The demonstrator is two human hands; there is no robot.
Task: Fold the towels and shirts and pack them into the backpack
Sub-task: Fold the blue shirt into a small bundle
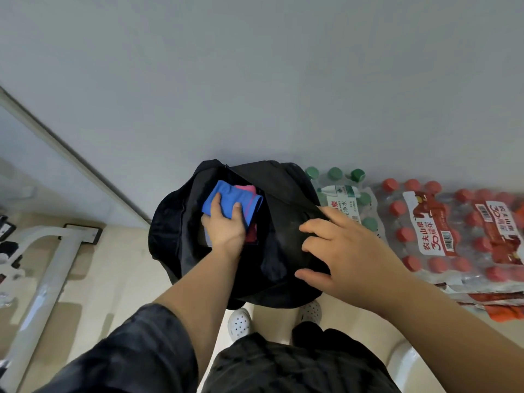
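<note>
A black backpack [286,199] stands open on the floor against the wall, right in front of my feet. Inside its mouth lies a folded blue towel [226,195] on top of pink and dark red cloth [249,189]. My left hand [225,225] reaches into the opening and grips the blue towel, thumb and fingers curled over its near edge. My right hand [337,248] rests on the backpack's right side with its fingers spread and bent over the black fabric, holding the bag open.
Shrink-wrapped packs of water bottles stand to the right of the bag: green caps [346,191] and red caps [442,228]. A white metal frame [48,273] lies on the floor at left. My white shoes [239,323] are just below the bag.
</note>
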